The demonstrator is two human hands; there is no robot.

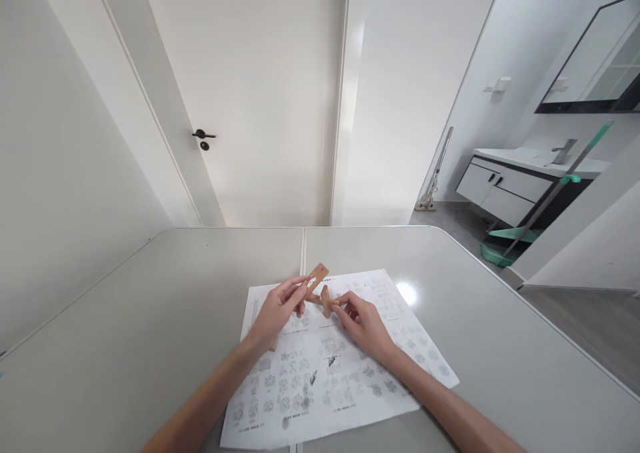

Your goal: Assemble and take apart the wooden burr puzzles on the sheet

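My left hand (pixel 277 310) pinches a flat notched wooden puzzle bar (pixel 316 276) that slants up and to the right. My right hand (pixel 364 323) grips a second, smaller wooden piece (pixel 326 300) that crosses the first bar just below its middle. Both hands hover just above white instruction sheets (pixel 325 373) printed with small diagrams of puzzle shapes, which lie on a grey table (pixel 150 320). Another wooden piece seems to lie under my left wrist, mostly hidden.
The table has a seam down its middle and a rounded far right corner. Beyond it stand a white door with a black handle (pixel 203 135) and, on the right, a bathroom with a vanity (pixel 505 186) and a green-handled mop (pixel 545 200).
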